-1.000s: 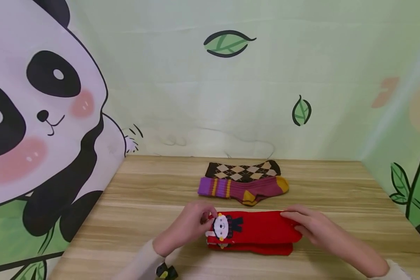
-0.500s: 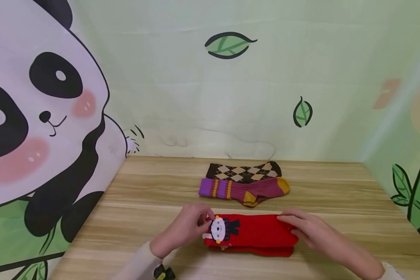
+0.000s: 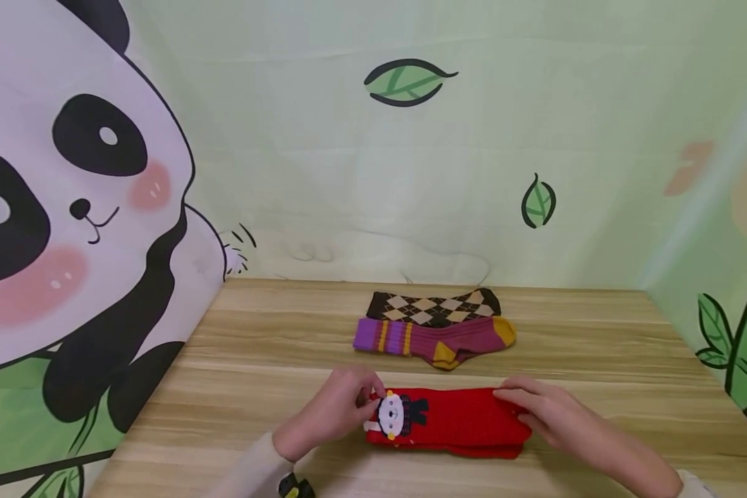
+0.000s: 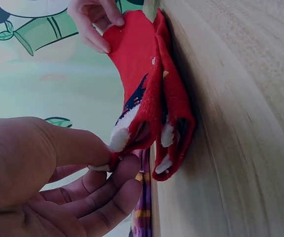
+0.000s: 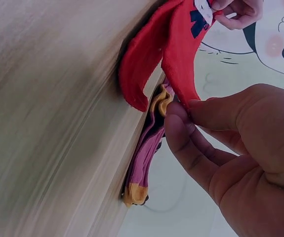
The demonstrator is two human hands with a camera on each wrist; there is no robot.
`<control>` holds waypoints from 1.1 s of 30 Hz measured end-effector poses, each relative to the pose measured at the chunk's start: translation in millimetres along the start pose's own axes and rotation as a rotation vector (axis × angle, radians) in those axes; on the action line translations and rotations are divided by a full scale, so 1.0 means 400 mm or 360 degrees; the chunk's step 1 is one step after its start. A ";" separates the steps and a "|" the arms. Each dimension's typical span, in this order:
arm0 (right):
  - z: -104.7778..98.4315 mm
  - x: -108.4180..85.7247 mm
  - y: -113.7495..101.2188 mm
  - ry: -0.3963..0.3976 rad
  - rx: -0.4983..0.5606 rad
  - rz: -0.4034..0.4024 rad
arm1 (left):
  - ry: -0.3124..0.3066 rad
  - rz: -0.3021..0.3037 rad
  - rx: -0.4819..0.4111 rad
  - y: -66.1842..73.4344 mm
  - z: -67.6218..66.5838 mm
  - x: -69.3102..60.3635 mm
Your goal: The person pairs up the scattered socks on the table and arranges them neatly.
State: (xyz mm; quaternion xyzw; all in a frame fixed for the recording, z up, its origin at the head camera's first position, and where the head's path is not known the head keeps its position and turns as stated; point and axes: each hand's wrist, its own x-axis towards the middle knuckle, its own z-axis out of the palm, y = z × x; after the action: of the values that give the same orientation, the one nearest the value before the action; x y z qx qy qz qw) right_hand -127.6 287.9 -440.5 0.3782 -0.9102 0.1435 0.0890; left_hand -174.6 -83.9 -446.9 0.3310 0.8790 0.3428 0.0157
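A red sock (image 3: 460, 415) with a white animal face and a dark scarf pattern is stretched sideways between both hands. My left hand (image 3: 333, 408) pinches its cuff corner between thumb and fingers. At the toe end, my right hand (image 3: 554, 411) pinches the far edge. Beneath it a second red sock (image 4: 179, 103) lies on the table, mostly covered in the head view. The right wrist view shows a gap between the upper sock and the lower one at the toe end. In the left wrist view, the two cuff openings sit side by side.
Behind the red socks, a purple sock (image 3: 423, 339) with yellow stripes, heel and toe lies against a brown argyle sock (image 3: 436, 308). They rest on the wooden table (image 3: 255, 325). A panda-printed backdrop (image 3: 274, 138) borders the table. A small black-and-yellow object (image 3: 295, 486) is near the left sleeve.
Both hands have brought the upper red sock slightly toward the front and down, so it covers more of the lower one. The argyle and purple socks stay put.
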 end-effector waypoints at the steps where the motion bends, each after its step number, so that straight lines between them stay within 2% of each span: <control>1: 0.001 0.000 0.001 -0.0004 0.0000 -0.0006 | -0.0005 -0.0001 0.0005 -0.001 0.002 0.001; 9: 0.013 0.002 0.006 -0.0040 0.0028 -0.0032 | -0.0032 -0.0022 0.0037 -0.017 0.021 0.004; 16: 0.022 0.008 0.004 -0.0220 0.0115 0.0077 | -0.0036 0.0010 0.0076 -0.029 0.038 0.006; 22: 0.041 0.005 0.013 -0.0162 0.0091 0.0033 | -0.0035 0.0018 0.0101 -0.033 0.044 0.007; 25: 0.049 0.003 0.017 -0.0197 0.0108 0.0034 | -0.0046 0.0016 0.0107 -0.037 0.047 0.007; 29: 0.050 0.004 0.017 -0.0343 0.0202 0.0135 | -0.0056 0.0020 0.0102 -0.043 0.052 0.007; 33: 0.049 0.008 0.017 -0.0417 0.0264 0.0218 | -0.0045 0.0034 0.0100 -0.047 0.055 0.010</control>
State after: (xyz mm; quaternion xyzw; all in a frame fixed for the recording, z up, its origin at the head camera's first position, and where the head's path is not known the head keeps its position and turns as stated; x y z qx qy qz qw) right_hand -135.7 283.8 -459.2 0.3366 -0.9227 0.1734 -0.0720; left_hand -183.0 -78.8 -474.3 0.3456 0.8854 0.3104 0.0141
